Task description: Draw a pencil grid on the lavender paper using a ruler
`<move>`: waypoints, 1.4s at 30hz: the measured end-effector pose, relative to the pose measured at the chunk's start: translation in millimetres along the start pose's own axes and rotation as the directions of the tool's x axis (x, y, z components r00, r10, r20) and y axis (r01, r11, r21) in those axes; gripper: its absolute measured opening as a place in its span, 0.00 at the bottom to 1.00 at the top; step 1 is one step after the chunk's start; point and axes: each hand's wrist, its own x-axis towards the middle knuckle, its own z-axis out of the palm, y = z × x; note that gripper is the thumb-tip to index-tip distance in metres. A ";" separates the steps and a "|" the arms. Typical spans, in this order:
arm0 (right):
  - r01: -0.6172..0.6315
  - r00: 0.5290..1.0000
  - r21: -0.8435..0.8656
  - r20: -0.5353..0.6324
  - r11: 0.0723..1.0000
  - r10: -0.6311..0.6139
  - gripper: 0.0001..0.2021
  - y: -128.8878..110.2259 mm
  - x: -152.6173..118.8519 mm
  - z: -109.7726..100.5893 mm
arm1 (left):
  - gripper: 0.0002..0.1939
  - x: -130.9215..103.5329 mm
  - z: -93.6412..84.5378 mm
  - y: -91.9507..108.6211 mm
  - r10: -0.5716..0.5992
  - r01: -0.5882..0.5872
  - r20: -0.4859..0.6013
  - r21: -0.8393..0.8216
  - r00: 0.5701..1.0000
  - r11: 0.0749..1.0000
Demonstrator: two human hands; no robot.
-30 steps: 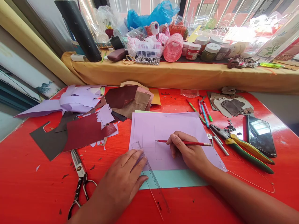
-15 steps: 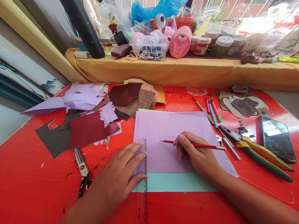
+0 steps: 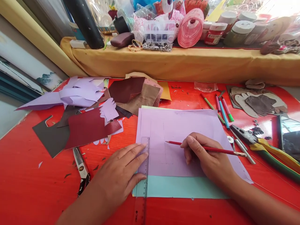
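Observation:
A sheet of purple paper [image 3: 182, 125] with thin pencil lines lies over a light blue-green sheet [image 3: 178, 187]. My left hand [image 3: 122, 168] rests flat with fingers spread on a clear ruler [image 3: 145, 184], which stands lengthwise along the purple sheet's left part and runs past the lower edge. Over the right half of the paper, my right hand [image 3: 203, 153] pinches a red pencil [image 3: 217, 150] between thumb and fingers. The pencil lies nearly level, its tip pointing left beside a drawn line.
Scissors [image 3: 81, 170] and leather scraps [image 3: 86, 128] lie to the left. At the right are pliers [image 3: 264, 147], felt pens [image 3: 225, 112], a phone [image 3: 290, 134] and grey cut pieces [image 3: 260, 104]. Jars [image 3: 215, 32] and a clear box [image 3: 159, 31] stand on the cloth-covered ledge behind.
The view has shifted slightly, so the right-side items sit farther right and the ledge higher. Both hands keep nearly the same pose, with the ruler and pencil in place.

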 end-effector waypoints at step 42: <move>-0.003 1.000 -0.114 0.029 0.993 0.006 0.27 -6.7 1.6 -0.6 | 0.23 -1.4 0.0 3.6 -0.045 0.046 0.035 -0.051 0.998 0.998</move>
